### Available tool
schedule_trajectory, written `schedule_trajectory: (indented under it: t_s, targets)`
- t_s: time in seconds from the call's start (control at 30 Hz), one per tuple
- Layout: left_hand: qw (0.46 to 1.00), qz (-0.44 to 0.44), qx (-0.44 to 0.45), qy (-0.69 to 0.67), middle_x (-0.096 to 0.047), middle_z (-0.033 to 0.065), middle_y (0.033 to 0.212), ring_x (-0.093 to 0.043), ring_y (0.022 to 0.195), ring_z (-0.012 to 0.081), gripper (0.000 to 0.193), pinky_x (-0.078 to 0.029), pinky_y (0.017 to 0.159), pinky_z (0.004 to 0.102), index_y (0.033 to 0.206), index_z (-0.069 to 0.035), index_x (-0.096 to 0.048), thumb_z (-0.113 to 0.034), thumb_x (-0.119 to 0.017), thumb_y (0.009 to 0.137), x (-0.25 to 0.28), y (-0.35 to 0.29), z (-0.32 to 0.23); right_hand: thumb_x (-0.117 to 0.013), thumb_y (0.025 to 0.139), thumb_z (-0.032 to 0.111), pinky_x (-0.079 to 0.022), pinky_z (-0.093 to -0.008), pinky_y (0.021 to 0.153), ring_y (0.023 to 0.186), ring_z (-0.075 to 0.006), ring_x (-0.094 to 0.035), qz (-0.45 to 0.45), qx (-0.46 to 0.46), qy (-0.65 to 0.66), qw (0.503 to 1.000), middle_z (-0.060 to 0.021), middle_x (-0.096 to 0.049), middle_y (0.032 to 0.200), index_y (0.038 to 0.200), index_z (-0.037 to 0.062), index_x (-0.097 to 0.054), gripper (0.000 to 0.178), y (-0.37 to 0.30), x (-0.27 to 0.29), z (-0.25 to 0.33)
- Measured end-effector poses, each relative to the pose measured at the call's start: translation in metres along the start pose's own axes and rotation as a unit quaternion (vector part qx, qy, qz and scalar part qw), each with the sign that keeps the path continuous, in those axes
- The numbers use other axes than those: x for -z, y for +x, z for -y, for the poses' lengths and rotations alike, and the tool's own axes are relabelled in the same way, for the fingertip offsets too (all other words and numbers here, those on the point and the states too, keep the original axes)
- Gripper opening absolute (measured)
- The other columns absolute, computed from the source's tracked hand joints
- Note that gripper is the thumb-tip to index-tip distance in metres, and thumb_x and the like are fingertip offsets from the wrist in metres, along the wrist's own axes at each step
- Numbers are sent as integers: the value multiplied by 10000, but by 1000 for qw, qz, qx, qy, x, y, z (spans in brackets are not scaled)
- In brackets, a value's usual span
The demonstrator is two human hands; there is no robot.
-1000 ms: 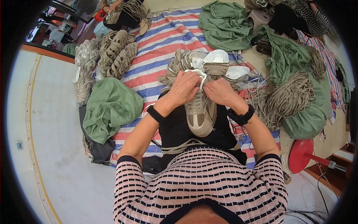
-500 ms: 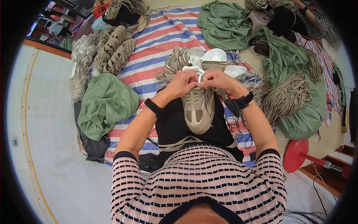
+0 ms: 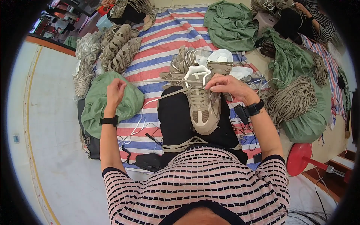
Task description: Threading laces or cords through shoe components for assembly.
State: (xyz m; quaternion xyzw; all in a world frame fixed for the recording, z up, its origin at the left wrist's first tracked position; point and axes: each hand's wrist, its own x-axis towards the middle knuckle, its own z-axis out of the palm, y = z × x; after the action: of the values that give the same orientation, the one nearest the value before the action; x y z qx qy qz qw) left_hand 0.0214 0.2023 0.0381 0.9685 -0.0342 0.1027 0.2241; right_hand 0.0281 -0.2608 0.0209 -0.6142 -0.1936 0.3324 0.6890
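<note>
A beige and white sneaker rests toe toward me on the black cloth over my lap, its laces crossing the tongue. At the collar side of the shoe, my right hand pinches at the upper eyelets, apparently on a shoelace. One beige shoelace trails from the shoe to the left, its pale end hanging beside my lap. My left hand is raised well left of the shoe, over a green sack, fingers curled in; whatever they hold is too small to see.
Beyond my lap lie more sneakers on a striped tarp. Bundled beige laces rest on a green sack at right. Stacked shoe uppers stand at far left. Two other people sit at the far edge; a red round-based stand is near right.
My left hand has swung away from the shoe to the left. A shoelace now stretches out on that side. My right hand has stayed by the eyelets, slightly right of before.
</note>
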Motion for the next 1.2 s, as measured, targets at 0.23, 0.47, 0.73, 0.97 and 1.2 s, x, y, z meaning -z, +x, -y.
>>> schedule_trajectory:
  t_s: [0.23,0.47,0.73,0.97,1.2]
  targets:
    - [990,14,-98,-97,-522,157,1132,-561,910,283,603,-451,772,359,1224,-69,-463,-137,-741,693,-54,-21,-75,-733,709,71,-349,-296,795,817,-119,-481,-60,74,-339,936,24,-496,874,1176,115,-530,511,7,-18,8]
    - [942,60,-306,-120,-506,159,1046,-510,976,338,420,-423,825,422,1074,-108,-575,-174,-710,681,-104,-24,-164,-628,768,161,-328,-369,748,822,-245,-544,-109,180,-570,794,-69,-541,814,854,125,-641,94,16,-26,10]
    - [931,38,-352,-85,-481,127,1003,-499,918,295,290,-392,764,392,999,-95,-561,-154,-668,736,-97,-22,-174,-684,646,48,-377,-299,648,741,-196,-488,-21,117,-272,955,-47,-474,747,774,-14,-599,166,18,-29,14]
    - [915,10,-394,-91,-486,94,1025,-505,912,276,248,-397,764,379,905,-89,-521,-51,-641,691,-101,-18,-178,-677,653,65,-387,-289,654,774,-191,-488,-3,158,-338,928,-35,-465,792,759,13,-579,153,18,-23,13]
    - [907,36,-386,-165,-509,108,1011,-505,927,310,193,-403,801,393,874,-34,-514,-38,-631,720,-101,-9,-188,-647,668,-2,-400,-277,630,729,-177,-459,-78,206,-375,901,-71,-422,905,846,18,-521,219,23,-25,5]
